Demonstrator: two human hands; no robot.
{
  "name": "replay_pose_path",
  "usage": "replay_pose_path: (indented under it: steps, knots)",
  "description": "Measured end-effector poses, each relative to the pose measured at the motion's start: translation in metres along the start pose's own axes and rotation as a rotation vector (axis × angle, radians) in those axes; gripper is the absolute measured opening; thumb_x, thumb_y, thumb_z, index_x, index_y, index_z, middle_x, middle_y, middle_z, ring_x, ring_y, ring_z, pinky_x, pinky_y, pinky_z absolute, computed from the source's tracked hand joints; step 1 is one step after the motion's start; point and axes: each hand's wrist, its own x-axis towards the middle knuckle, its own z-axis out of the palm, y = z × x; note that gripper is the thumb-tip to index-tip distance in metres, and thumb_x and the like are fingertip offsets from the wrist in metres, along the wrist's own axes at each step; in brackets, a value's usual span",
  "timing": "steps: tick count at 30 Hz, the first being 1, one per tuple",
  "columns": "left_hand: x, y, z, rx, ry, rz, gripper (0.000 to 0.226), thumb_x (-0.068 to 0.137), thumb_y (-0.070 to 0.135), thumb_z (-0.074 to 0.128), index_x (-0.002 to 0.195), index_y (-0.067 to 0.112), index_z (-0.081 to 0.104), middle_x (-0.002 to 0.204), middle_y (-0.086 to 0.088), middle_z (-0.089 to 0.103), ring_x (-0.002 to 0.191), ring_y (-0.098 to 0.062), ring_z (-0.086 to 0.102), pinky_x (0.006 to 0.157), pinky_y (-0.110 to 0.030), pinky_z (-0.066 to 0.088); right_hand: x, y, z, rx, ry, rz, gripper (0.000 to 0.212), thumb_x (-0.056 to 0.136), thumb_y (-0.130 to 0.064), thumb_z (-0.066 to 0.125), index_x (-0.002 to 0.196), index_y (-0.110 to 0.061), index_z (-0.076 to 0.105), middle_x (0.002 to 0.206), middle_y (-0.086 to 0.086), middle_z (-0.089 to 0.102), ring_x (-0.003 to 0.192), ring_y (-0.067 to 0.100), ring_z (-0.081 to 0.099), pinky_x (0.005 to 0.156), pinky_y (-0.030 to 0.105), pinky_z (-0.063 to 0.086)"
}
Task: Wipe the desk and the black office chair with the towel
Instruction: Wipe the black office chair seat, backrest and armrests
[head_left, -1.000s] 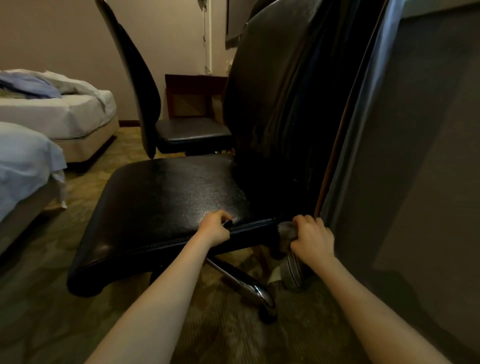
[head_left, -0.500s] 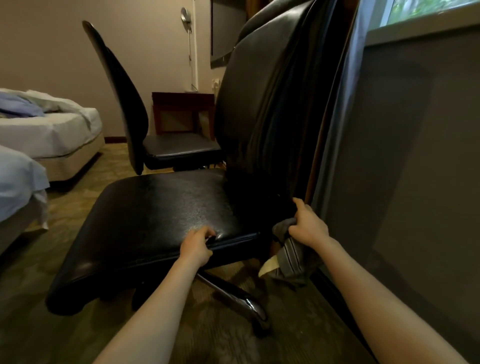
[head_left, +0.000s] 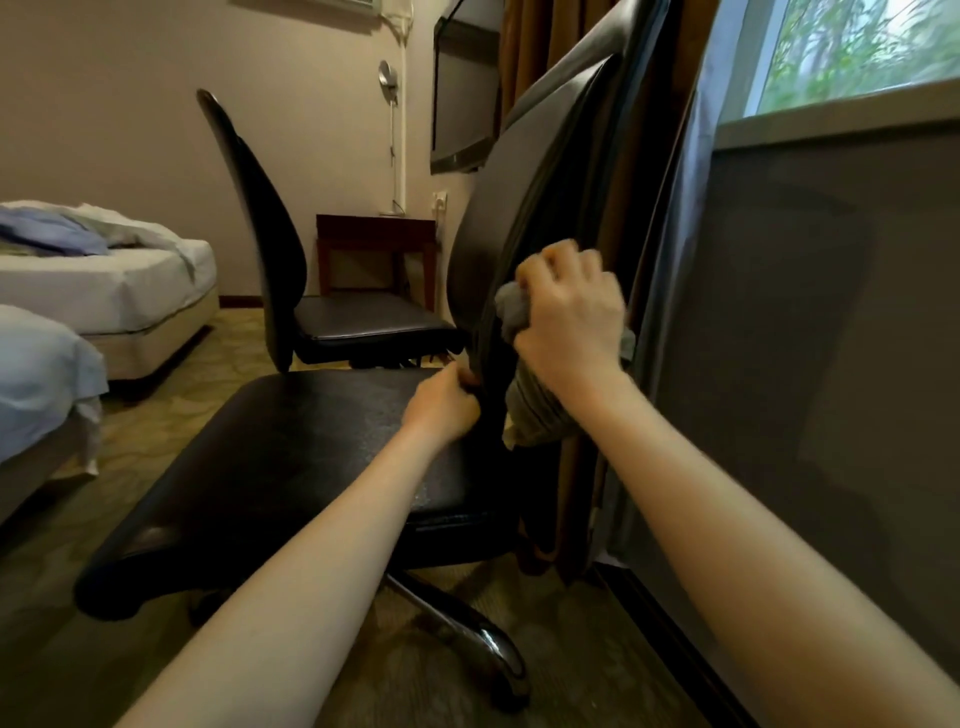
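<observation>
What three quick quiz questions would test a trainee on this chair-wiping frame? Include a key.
1. True or false: the right hand presses the grey towel against the backrest edge.
2. What does the left hand grip? A) chrome chair base B) lower backrest, at the seat C) curtain
3. How many black office chairs are visible?

Key: 1 true; 2 B; 3 two, counting the second chair behind.
</observation>
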Motion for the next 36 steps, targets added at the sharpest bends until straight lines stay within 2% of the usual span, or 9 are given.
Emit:
replay_pose_path:
  steps: [5,8,10,15,18,21,25,30,36]
  knots:
    - [-0.007,0.007,-0.003,-0.112,0.069,-0.081,0.024,0.091,0.012,0.045,0.114,0.016,0.048,0.117,-0.007,0.054,0.102,-0.024,0.052,0.08,-0.031,0.041,-0.072,-0.015,0.049,0.016,-0.298,0.01,0.036,0.053,-0.01,0.078,0.088,-0.008,0.069,0.094,0.016,0.065,0.084,0.039,0.061,0.066,0.037,0.052]
    - [-0.016,-0.003,-0.002,-0.043,0.06,-0.1,0.03,0.089,0.007,0.043,0.118,0.014,0.047,0.113,-0.008,0.055,0.097,-0.024,0.053,0.077,-0.032,0.041,-0.142,-0.015,0.053,0.111,-0.916,0.031,0.033,0.077,-0.02,0.063,0.109,-0.012,0.063,0.117,0.015,0.058,0.112,0.036,0.052,0.088,0.037,0.047]
    - [-0.019,-0.002,-0.003,-0.024,0.025,-0.083,0.029,0.09,0.006,0.042,0.117,0.015,0.046,0.108,-0.006,0.054,0.089,-0.022,0.052,0.073,-0.031,0.041,-0.18,-0.011,0.046,0.148,-1.144,0.068,0.029,0.083,-0.024,0.052,0.108,-0.015,0.064,0.116,0.01,0.061,0.112,0.031,0.053,0.087,0.032,0.046]
    - [-0.01,0.027,0.002,-0.034,-0.026,0.041,0.028,0.088,0.003,0.044,0.112,0.016,0.047,0.096,-0.003,0.054,0.09,-0.021,0.052,0.073,-0.033,0.042,-0.159,0.031,0.025,0.215,-1.064,0.307,0.027,0.083,-0.024,0.053,0.107,-0.021,0.064,0.105,0.002,0.066,0.103,0.024,0.061,0.081,0.029,0.048]
    - [-0.007,0.046,0.011,-0.02,-0.011,0.095,0.03,0.085,0.001,0.046,0.112,0.015,0.047,0.089,0.001,0.053,0.089,-0.02,0.053,0.073,-0.035,0.044,-0.111,0.062,0.018,0.29,-0.974,0.444,0.048,0.087,-0.026,0.055,0.134,-0.021,0.043,0.106,0.002,0.062,0.103,0.024,0.06,0.073,0.027,0.044]
    - [-0.004,0.063,0.012,-0.011,0.026,0.134,0.029,0.085,0.002,0.047,0.111,0.016,0.046,0.085,0.005,0.05,0.082,-0.014,0.05,0.07,-0.032,0.043,-0.077,0.069,0.022,0.308,-1.052,0.381,0.076,0.088,-0.023,0.053,0.15,-0.025,0.01,0.102,0.002,0.06,0.094,0.024,0.06,0.066,0.027,0.042]
    - [-0.002,0.072,0.004,0.004,0.078,0.176,0.028,0.09,0.013,0.052,0.117,0.015,0.047,0.103,-0.001,0.052,0.091,-0.018,0.052,0.073,-0.03,0.043,-0.076,0.062,0.021,0.426,-1.05,0.383,0.078,0.086,-0.015,0.051,0.15,-0.031,0.008,0.1,0.005,0.062,0.088,0.024,0.062,0.07,0.037,0.052]
    - [-0.01,0.074,0.009,0.033,0.114,0.183,0.037,0.089,0.029,0.059,0.121,0.016,0.046,0.118,-0.005,0.048,0.099,-0.021,0.054,0.086,-0.037,0.049,-0.086,0.053,0.009,0.394,-1.061,0.316,0.085,0.083,-0.015,0.051,0.151,-0.031,0.002,0.104,0.004,0.062,0.088,0.022,0.061,0.061,0.03,0.046]
    - [-0.034,0.071,0.004,0.034,0.428,0.272,0.046,0.081,0.041,0.063,0.114,0.014,0.044,0.106,0.002,0.046,0.098,-0.021,0.053,0.085,-0.041,0.048,-0.1,0.028,-0.006,0.491,-1.033,0.238,0.091,0.078,-0.015,0.053,0.151,-0.033,0.002,0.09,0.004,0.067,0.075,0.02,0.061,0.054,0.028,0.045]
